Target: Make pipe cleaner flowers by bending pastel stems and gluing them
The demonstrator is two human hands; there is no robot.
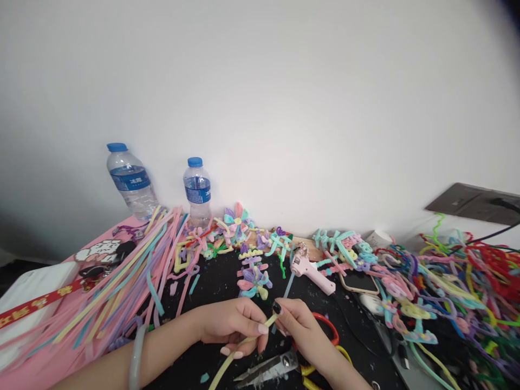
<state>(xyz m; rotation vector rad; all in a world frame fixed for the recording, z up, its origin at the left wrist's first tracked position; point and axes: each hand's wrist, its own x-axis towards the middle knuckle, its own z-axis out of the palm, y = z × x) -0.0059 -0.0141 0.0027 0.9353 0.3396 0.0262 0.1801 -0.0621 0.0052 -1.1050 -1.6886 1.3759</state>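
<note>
A pale yellow pipe cleaner (222,370) runs between my two hands, its long end trailing down toward the lower edge. My left hand (238,327), with a pale bangle on the wrist, pinches it between thumb and fingers. Close on the right, my right hand (298,327) grips its upper end between thumb and forefinger. Scissors (268,369) with red and yellow handles lie partly under my right hand, blades pointing left. Just beyond my hands sits a pipe-cleaner flower (255,280) in purple, pink and yellow. A pink glue gun (312,275) with a glue stick lies behind my right hand.
Loose pastel pipe cleaners (122,287) spread over the pink surface at left. Two water bottles (197,189) stand against the wall. A phone (359,281), a white mouse (371,304) and a tangled heap of coloured pipe cleaners (467,281) lie at right, with a black cable (357,333) nearby.
</note>
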